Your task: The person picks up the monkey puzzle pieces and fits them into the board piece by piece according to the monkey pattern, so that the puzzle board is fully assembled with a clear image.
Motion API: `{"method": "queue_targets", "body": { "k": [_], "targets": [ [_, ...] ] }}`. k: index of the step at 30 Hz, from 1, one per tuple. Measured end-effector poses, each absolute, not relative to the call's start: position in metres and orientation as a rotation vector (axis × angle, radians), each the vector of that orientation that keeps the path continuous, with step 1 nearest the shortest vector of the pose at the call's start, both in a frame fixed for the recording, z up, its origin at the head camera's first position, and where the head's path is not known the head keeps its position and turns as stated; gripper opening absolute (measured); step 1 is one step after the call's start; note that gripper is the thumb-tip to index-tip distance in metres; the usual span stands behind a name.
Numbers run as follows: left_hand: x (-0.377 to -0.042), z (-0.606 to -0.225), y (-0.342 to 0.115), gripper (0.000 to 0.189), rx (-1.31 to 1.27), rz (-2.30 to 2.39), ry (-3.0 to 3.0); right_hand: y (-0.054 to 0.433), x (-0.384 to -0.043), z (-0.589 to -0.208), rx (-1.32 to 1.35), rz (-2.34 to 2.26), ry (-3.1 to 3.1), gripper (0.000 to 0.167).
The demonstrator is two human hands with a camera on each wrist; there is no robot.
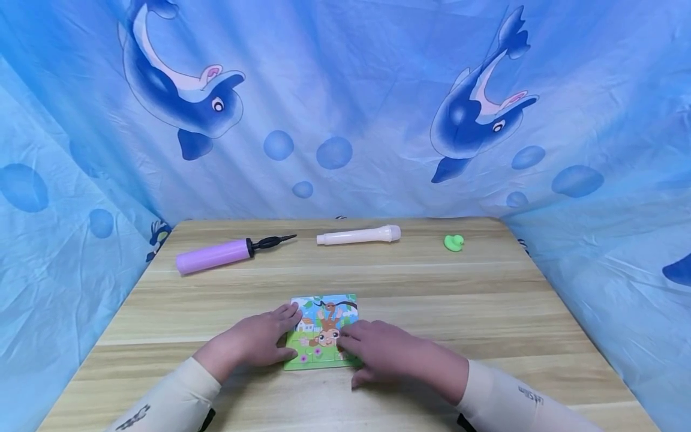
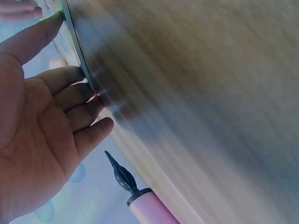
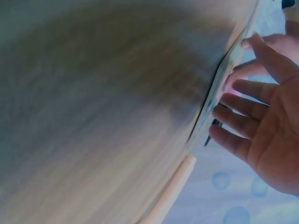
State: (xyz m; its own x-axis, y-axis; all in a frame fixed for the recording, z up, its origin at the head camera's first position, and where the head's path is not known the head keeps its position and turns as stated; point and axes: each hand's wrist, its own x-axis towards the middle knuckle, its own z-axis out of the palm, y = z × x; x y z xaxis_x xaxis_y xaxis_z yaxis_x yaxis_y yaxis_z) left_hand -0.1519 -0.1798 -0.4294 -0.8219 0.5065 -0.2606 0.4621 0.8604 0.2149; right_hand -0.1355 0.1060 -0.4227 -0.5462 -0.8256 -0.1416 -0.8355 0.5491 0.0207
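Observation:
A flat square jigsaw puzzle [image 1: 324, 324] with a cartoon monkey, a house and flowers lies on the wooden table. At its left edge is my left hand [image 1: 259, 339], fingers extended, with thumb and fingertips right at the border. In the left wrist view, the palm of the left hand [image 2: 42, 116] faces the camera and the fingertips meet the puzzle's thin edge [image 2: 77, 51]. Over the puzzle's right side reaches my right hand [image 1: 385, 348], covering part of the picture. The right wrist view shows the right hand [image 3: 275, 121] with its fingers loosely straight and spread.
Toward the back left lies a purple hand pump [image 1: 213, 257] with a black nozzle. A pale pink microphone-shaped stick [image 1: 356, 236] lies near the table's far edge, and a small green duck [image 1: 454, 242] sits right of it. Blue dolphin-printed curtain [image 1: 378, 120] encloses the table [image 1: 459, 312].

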Motion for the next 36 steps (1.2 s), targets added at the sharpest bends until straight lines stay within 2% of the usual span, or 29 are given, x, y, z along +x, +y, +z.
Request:
{"method": "queue_targets", "body": {
  "k": [13, 23, 36],
  "targets": [
    [-0.153, -0.429, -0.179, 0.078, 0.719, 0.195, 2.718, 0.109, -0.115, -0.419, -1.389, 0.476, 2.554, 0.084],
    [-0.152, -0.426, -0.175, 0.078, 0.742, 0.159, 2.722, 0.105, -0.113, -0.417, -1.32, 0.515, 2.541, 0.087],
    [-0.165, -0.426, -0.149, 0.078, 0.848, 0.072, 2.776, 0.131, -0.14, -0.412, -1.198, 0.067, 2.578, 0.058]
  ]
}}
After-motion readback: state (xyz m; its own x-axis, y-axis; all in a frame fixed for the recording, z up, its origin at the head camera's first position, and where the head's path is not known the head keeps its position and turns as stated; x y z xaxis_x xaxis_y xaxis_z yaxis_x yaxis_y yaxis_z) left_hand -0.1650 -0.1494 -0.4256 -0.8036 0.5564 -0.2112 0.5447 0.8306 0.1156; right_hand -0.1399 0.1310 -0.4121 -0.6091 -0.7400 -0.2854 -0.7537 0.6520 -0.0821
